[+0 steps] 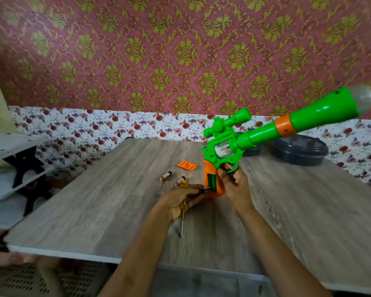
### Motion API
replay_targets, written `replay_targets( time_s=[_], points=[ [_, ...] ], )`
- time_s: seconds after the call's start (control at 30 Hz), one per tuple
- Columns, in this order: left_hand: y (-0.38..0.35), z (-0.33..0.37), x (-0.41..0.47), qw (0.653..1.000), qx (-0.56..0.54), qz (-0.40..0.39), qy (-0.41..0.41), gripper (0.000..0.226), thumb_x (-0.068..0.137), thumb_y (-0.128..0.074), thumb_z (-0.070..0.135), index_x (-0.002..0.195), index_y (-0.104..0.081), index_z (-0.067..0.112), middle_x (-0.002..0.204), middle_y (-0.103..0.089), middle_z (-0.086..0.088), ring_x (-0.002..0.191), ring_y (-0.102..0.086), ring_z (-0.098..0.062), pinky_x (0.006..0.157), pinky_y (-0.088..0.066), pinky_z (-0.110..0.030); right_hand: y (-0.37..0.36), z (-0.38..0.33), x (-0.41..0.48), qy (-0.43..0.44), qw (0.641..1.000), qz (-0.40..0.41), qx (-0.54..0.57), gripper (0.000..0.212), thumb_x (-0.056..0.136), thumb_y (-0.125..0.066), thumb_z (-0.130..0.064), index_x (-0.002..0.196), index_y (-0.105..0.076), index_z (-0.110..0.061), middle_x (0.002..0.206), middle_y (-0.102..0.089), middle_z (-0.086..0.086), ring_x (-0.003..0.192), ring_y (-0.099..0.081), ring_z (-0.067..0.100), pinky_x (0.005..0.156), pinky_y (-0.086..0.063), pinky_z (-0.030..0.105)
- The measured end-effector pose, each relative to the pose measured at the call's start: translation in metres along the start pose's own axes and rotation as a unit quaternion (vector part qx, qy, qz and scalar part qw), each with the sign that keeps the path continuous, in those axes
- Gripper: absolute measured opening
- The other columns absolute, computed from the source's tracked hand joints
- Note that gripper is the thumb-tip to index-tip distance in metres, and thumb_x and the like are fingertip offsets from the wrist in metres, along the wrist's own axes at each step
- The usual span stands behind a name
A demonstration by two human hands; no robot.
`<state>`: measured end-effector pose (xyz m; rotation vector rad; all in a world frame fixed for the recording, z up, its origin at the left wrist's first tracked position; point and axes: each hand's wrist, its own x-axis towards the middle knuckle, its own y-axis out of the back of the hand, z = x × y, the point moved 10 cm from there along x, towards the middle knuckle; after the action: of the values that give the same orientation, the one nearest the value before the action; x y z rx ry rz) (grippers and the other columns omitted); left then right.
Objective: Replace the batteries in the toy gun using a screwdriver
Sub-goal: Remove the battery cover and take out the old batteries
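Observation:
A green and orange toy gun [255, 136] is held upright above the wooden table [94, 211], barrel pointing up to the right. My right hand [234, 185] grips its orange handle from the right. The battery compartment [212, 179] in the handle stands uncovered. My left hand [180, 200] pinches a battery [205, 190] at the compartment's lower end. A yellow-handled screwdriver [183, 209] lies on the table under my left hand, its tip toward me. Two batteries [166, 176] [179, 180] and the orange compartment cover [186, 165] lie on the table just beyond.
Two dark round containers [300, 150] stand at the table's back right, behind the gun. A white shelf on a black frame [19, 168] is at the left, off the table. The patterned wall runs behind.

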<state>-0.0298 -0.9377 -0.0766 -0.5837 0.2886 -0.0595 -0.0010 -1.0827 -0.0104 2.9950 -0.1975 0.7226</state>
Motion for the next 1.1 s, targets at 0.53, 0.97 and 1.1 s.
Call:
replay_targets(
  time_s=[0.53,0.97,1.1],
  points=[
    [0.010,0.040,0.001,0.975,0.147,0.070,-0.151,0.022,0.087,-0.053,-0.014,0.072,-0.062,0.000,0.073,-0.065,-0.015,0.065,-0.066,-0.019,0.058,-0.058,-0.021,0.033,0.021,0.002,-0.023,0.993,0.098,0.061,0.017,0.087,-0.060,-0.004,0.104,-0.059,-0.008,0.097,-0.063,0.009,0.075,-0.058,-0.010,0.081,-0.046,0.024],
    [-0.010,0.056,0.032,0.591,0.743,0.202,-0.241,0.020,0.093,-0.047,0.012,0.097,-0.065,0.005,0.103,-0.066,-0.018,0.096,-0.062,-0.033,0.069,-0.035,-0.026,0.036,0.079,0.004,-0.223,0.950,0.120,0.183,0.009,0.084,-0.063,-0.011,0.077,-0.062,-0.017,0.075,-0.065,0.002,0.069,-0.060,0.013,0.068,-0.047,0.028],
    [-0.011,0.055,0.028,0.590,0.748,0.191,-0.235,0.020,0.093,-0.048,0.015,0.093,-0.065,0.004,0.103,-0.066,-0.019,0.096,-0.062,-0.032,0.069,-0.037,-0.029,0.032,0.081,0.003,-0.246,0.949,0.107,0.168,0.007,0.083,-0.064,-0.012,0.077,-0.062,-0.016,0.076,-0.064,0.003,0.070,-0.059,0.016,0.068,-0.046,0.030]
  ],
)
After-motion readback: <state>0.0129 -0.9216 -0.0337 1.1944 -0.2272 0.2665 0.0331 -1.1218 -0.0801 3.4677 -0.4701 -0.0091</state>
